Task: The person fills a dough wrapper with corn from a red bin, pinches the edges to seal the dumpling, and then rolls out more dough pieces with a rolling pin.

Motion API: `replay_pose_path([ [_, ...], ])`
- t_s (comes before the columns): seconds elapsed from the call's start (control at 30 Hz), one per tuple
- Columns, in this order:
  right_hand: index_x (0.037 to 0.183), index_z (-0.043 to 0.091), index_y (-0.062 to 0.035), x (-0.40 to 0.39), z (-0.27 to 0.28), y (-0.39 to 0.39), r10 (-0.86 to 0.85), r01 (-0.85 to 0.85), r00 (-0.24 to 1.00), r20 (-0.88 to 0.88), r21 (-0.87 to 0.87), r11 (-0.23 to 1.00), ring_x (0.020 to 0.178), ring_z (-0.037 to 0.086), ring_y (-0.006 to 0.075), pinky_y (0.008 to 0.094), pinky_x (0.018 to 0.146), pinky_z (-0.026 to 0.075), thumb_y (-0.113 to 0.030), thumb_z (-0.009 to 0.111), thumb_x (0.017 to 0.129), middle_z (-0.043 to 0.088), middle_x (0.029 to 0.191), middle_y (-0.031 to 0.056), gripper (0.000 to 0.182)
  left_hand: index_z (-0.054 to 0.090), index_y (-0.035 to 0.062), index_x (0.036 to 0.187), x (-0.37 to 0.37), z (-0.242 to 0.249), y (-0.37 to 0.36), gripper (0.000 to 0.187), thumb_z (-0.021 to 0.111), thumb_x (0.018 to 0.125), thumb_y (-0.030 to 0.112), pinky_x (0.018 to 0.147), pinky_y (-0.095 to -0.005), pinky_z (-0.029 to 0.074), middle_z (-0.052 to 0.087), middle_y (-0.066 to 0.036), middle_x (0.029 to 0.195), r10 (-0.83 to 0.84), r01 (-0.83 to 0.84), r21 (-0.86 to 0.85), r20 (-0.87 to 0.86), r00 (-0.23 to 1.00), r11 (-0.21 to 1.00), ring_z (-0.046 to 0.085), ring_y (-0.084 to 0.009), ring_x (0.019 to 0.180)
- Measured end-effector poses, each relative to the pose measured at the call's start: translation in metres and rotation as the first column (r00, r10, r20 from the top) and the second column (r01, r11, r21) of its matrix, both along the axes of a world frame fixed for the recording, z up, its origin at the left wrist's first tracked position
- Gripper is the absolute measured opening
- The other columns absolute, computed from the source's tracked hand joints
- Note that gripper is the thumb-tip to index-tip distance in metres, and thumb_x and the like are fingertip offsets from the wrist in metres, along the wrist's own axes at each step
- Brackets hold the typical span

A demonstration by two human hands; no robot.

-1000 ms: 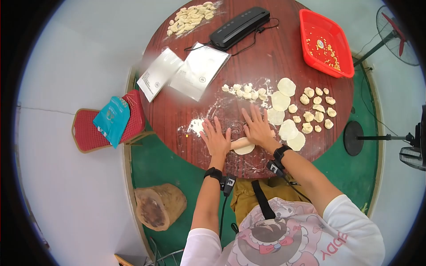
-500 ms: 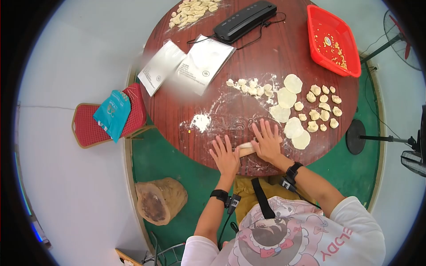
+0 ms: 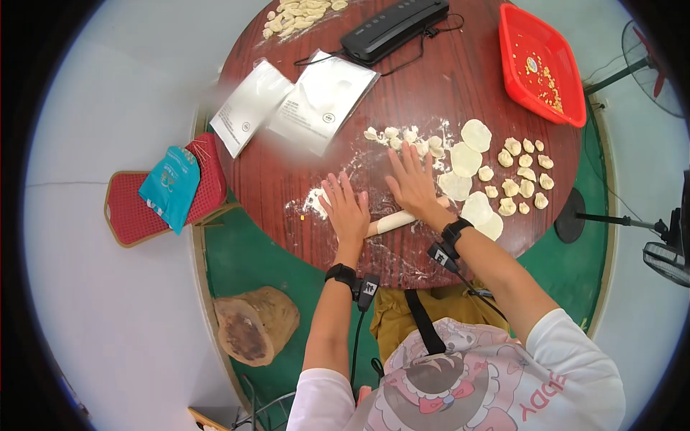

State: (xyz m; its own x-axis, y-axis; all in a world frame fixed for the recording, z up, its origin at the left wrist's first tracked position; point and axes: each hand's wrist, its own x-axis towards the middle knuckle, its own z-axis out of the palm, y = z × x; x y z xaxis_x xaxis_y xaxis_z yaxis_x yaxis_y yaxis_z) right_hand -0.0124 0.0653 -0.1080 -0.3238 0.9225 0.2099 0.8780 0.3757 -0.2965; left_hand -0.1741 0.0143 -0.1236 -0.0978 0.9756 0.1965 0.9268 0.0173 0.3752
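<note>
A wooden rolling pin lies slantwise near the table's front edge. My left hand rests over its left end, fingers stretched and apart, beside a patch of flour. Across its right part lies my right hand, also flat, with fingertips close to a row of small dough pieces. Whether dough is under the pin, I cannot make out. Round flat wrappers lie right of my right hand, some overlapping. Further right are several folded dumplings.
A red plastic basket with yellowish bits stands at the back right. At the back are a black sealing machine with its cord, silvery bags and more dumplings. A red chair stands left, a wooden stump below.
Both hands have slid forward and a little left over the rolling pin, away from my body. More of the pin shows between them. The wrappers and dumplings stay in place.
</note>
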Motion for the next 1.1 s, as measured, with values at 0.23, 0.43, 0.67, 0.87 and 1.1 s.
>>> replay_pose_path([
  [0.23, 0.135, 0.026, -0.0079, 0.019, -0.002, -0.051, -0.031, 0.027, 0.999, -0.039, -0.102, 0.994, 0.128, 0.021, 0.037, 0.0552, 0.102, 0.01, -0.035, 0.04, 0.087, 0.021, 0.139, 0.0217, 0.057, 0.02, 0.0033, 0.137, 0.019, 0.004, -0.054, 0.06, 0.038, 0.089, 0.034, 0.1, -0.0586, 0.008, 0.017, -0.025, 0.14, 0.069, -0.075, -0.129, -0.055, 0.996, 0.989, 0.011, -0.0431, 0.129],
  [0.43, 0.134, 0.028, -0.0057, 0.043, 0.008, -0.092, 0.035, -0.091, 0.964, -0.265, -0.202, 0.975, 0.128, 0.021, 0.0378, 0.0521, 0.103, 0.01, -0.03, 0.042, 0.085, 0.022, 0.139, 0.0222, 0.057, 0.021, 0.003, 0.137, 0.035, 0.008, -0.105, 0.061, 0.037, 0.088, 0.036, 0.1, -0.0582, 0.007, 0.016, -0.023, 0.141, 0.058, -0.074, -0.262, -0.071, 0.996, 0.962, 0.012, -0.0422, 0.129],
  [0.67, 0.127, 0.036, -0.0028, 0.066, 0.014, -0.101, 0.094, -0.277, 0.843, -0.529, -0.278, 0.92, 0.124, 0.031, 0.0363, 0.0481, 0.104, 0.018, -0.011, 0.054, 0.078, 0.035, 0.132, 0.0207, 0.052, 0.04, 0.0038, 0.126, 0.026, 0.008, -0.118, 0.056, 0.056, 0.08, 0.03, 0.101, -0.053, 0.016, 0.036, -0.018, 0.132, -0.245, 0.251, -0.065, 0.08, 0.966, 0.966, 0.028, -0.0364, 0.125],
  [0.87, 0.113, 0.046, -0.0035, 0.075, 0.024, -0.113, 0.233, -0.304, 0.879, -0.415, -0.113, 0.946, 0.115, 0.04, 0.0345, 0.0491, 0.1, 0.025, -0.004, 0.054, 0.072, 0.044, 0.121, 0.0175, 0.042, 0.054, 0.0066, 0.112, 0.022, 0.007, -0.114, 0.043, 0.068, 0.071, 0.014, 0.08, -0.0395, 0.043, 0.053, -0.013, 0.105, -0.415, 0.411, 0.065, 0.202, 0.887, 0.909, 0.052, -0.0301, 0.097],
  [1.1, 0.102, 0.048, -0.0031, 0.082, 0.025, -0.117, 0.272, -0.292, 0.905, -0.326, -0.013, 0.956, 0.103, 0.046, 0.0307, 0.0473, 0.096, 0.029, -0.004, 0.054, 0.069, 0.049, 0.107, 0.0142, 0.033, 0.058, 0.0041, 0.101, 0.026, 0.009, -0.098, 0.03, 0.064, 0.074, 0.014, 0.068, -0.0387, 0.044, 0.055, -0.011, 0.09, -0.408, 0.394, 0.107, 0.256, 0.876, 0.913, 0.054, -0.0287, 0.081],
])
